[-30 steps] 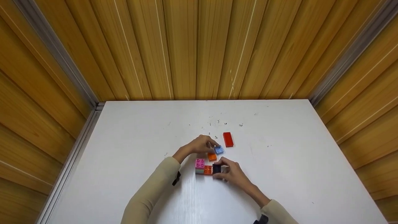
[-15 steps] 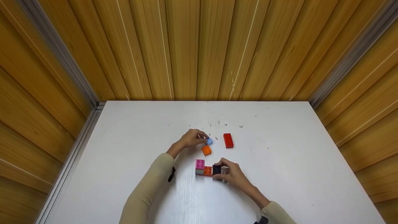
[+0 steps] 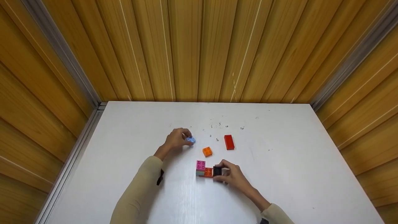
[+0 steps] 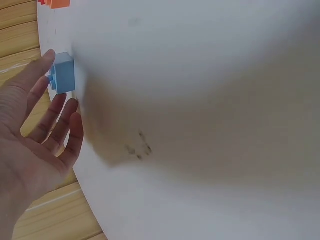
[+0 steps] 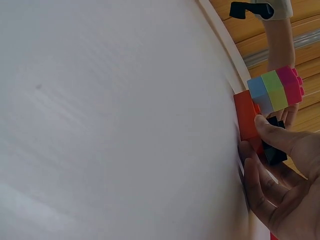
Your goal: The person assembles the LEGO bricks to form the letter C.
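Note:
My left hand [image 3: 176, 138] pinches a light blue toy building brick [image 3: 191, 140] between thumb and fingers, left of the loose bricks. In the left wrist view the blue brick [image 4: 65, 74] has its studs facing the palm side, close over the table. My right hand [image 3: 233, 176] grips the right end of a small assembly, thumb and fingers on either side of a black brick [image 3: 217, 170]. That black brick sits on a long orange-red brick [image 3: 208, 172]. At its other end rise light blue, yellow-green [image 5: 274, 90] and pink [image 3: 201, 165] bricks, stacked upright.
A loose orange brick [image 3: 207, 151] lies just behind the assembly, turned slightly. Further back and right lies a long red brick [image 3: 229, 142]. The white table [image 3: 279, 174] has dark scuff marks and is bounded by wood-patterned walls [image 3: 183, 49].
My left hand has carried the light blue brick leftward, away from the orange brick. The orange brick has shifted a little left and back and turned. My right hand keeps its grip in place.

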`<act>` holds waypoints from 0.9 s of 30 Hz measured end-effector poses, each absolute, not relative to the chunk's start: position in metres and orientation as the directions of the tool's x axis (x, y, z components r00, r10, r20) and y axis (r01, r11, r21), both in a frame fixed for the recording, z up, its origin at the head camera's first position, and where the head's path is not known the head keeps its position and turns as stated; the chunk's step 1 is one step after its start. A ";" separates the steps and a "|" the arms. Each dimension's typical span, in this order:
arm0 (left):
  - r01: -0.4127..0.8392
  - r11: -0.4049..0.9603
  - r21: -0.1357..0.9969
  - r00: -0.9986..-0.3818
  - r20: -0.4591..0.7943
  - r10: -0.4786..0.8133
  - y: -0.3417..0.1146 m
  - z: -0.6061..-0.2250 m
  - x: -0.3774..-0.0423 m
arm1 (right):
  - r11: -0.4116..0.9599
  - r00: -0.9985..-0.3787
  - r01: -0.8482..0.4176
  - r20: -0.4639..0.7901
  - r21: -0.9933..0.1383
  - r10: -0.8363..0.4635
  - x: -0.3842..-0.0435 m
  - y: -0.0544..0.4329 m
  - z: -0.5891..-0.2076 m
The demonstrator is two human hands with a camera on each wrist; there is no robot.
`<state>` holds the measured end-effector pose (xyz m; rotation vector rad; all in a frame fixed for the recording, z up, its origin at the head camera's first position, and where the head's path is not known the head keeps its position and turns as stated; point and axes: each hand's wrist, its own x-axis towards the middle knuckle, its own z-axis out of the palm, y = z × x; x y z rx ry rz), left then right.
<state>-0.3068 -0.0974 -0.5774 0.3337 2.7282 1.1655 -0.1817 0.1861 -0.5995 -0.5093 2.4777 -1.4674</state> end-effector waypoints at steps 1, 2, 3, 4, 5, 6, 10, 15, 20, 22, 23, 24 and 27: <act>0.136 0.668 0.731 -0.964 -0.056 0.259 -0.099 -0.578 -0.306 | 0.443 -0.918 -0.183 -0.009 -0.878 -0.396 -0.182 0.187 -0.599; 0.136 0.665 0.735 -0.965 -0.054 0.258 -0.101 -0.579 -0.304 | 0.444 -0.919 -0.181 -0.009 -0.878 -0.393 -0.181 0.187 -0.599; 0.143 0.661 0.736 -0.964 -0.047 0.261 -0.103 -0.579 -0.303 | 0.444 -0.920 -0.178 -0.011 -0.878 -0.391 -0.181 0.187 -0.599; 0.147 0.659 0.738 -0.963 -0.046 0.267 -0.106 -0.579 -0.301 | 0.445 -0.921 -0.175 -0.014 -0.878 -0.389 -0.181 0.187 -0.599; 0.154 0.660 0.735 -0.961 -0.045 0.274 -0.109 -0.579 -0.299 | 0.444 -0.920 -0.173 -0.016 -0.879 -0.390 -0.181 0.186 -0.599; 0.162 0.662 0.732 -0.959 -0.042 0.282 -0.112 -0.578 -0.297 | 0.444 -0.919 -0.170 -0.021 -0.880 -0.393 -0.181 0.186 -0.598; 0.201 0.664 0.720 -0.948 -0.028 0.317 -0.125 -0.572 -0.286 | 0.447 -0.916 -0.166 -0.031 -0.879 -0.400 -0.181 0.186 -0.597; 0.285 0.632 0.721 -0.919 0.019 0.393 -0.138 -0.556 -0.273 | 0.441 -0.916 -0.169 -0.025 -0.881 -0.400 -0.181 0.186 -0.597; 0.386 0.619 0.684 -0.873 0.056 0.484 -0.143 -0.531 -0.262 | 0.416 -0.910 -0.177 -0.013 -0.892 -0.414 -0.184 0.185 -0.598; 0.418 0.615 0.669 -0.858 0.068 0.510 -0.142 -0.521 -0.256 | 0.411 -0.907 -0.184 -0.007 -0.893 -0.421 -0.185 0.183 -0.598; 0.432 0.613 0.661 -0.850 0.072 0.522 -0.141 -0.517 -0.253 | 0.409 -0.906 -0.188 -0.004 -0.893 -0.424 -0.186 0.182 -0.598; 0.445 0.610 0.656 -0.843 0.075 0.533 -0.139 -0.512 -0.249 | 0.408 -0.905 -0.191 -0.001 -0.893 -0.425 -0.187 0.181 -0.598; 0.480 0.589 0.650 -0.815 0.080 0.575 -0.133 -0.502 -0.240 | 0.418 -0.906 -0.194 -0.002 -0.887 -0.424 -0.189 0.177 -0.597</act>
